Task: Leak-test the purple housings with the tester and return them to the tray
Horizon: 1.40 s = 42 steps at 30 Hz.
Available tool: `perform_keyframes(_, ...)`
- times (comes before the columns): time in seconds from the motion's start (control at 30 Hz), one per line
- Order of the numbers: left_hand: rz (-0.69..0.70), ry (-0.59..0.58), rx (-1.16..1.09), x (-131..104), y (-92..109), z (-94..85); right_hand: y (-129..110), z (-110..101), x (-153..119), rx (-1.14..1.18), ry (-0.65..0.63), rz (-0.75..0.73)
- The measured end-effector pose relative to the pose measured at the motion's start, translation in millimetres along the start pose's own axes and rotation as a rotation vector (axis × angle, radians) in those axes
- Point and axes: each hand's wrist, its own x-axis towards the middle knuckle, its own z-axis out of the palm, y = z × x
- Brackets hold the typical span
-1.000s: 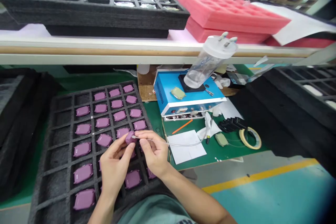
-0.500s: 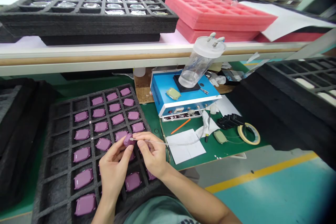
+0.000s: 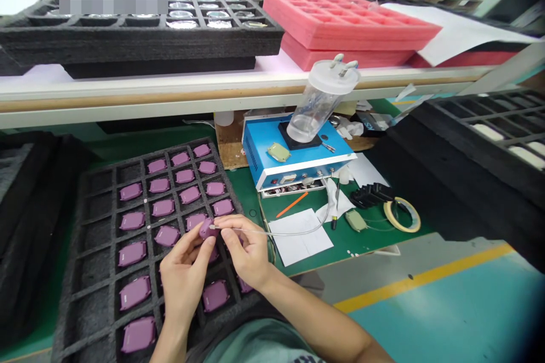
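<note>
Between the thumb and fingers of my left hand [image 3: 184,265] is a small purple watch case [image 3: 206,228], tilted up on edge. My right hand [image 3: 246,248] pinches the end of a thin clear tube [image 3: 293,233], its tip against the side of that case. The tube curves back to the front of a blue machine [image 3: 298,165]. Below both hands lies a black foam tray [image 3: 91,258] with purple watch cases [image 3: 135,293] in many of its compartments. My wrists and fingers cover part of the tray.
A clear cylinder [image 3: 317,105] and a green watch case [image 3: 279,152] rest on the machine. To the right are white paper [image 3: 301,237], an orange stick [image 3: 292,204], black parts [image 3: 370,195] and a tape roll [image 3: 402,215]. Foam trays stand on the shelf edge [image 3: 170,102] above.
The view has shifted very slightly. Both hands keep the same grip, with the tube tip still against the purple watch case.
</note>
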Motion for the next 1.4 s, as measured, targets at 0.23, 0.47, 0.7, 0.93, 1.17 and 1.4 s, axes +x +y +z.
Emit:
perform_keyframes(0.23,-0.011,-0.004,-0.026,-0.3,-0.9,-0.6,-0.5,-0.2,-0.2,0.0,-0.002,-0.008)
perform_keyframes(0.47,-0.01,-0.01,-0.021,0.3,-0.8,-1.1,-1.1,-0.1,0.3,0.004,-0.002,-0.005)
perform_keyframes(0.7,0.009,-0.001,-0.003,-0.3,-0.1,0.4,-1.6,-0.3,1.2,-0.005,-0.01,0.005)
perform_keyframes(0.93,0.013,-0.015,0.013,2.4,1.4,0.8,-0.5,0.4,1.2,-0.019,0.004,0.006)
perform_keyframes(1.17,0.139,-0.037,0.089,-13.6,3.6,-1.0,-1.2,-5.3,-11.6,-0.027,-0.004,0.005)
perform_keyframes(1.4,0.344,-0.092,1.071,66.1,50.6,-55.0,1.7,-12.8,-28.7,-0.01,0.019,0.151)
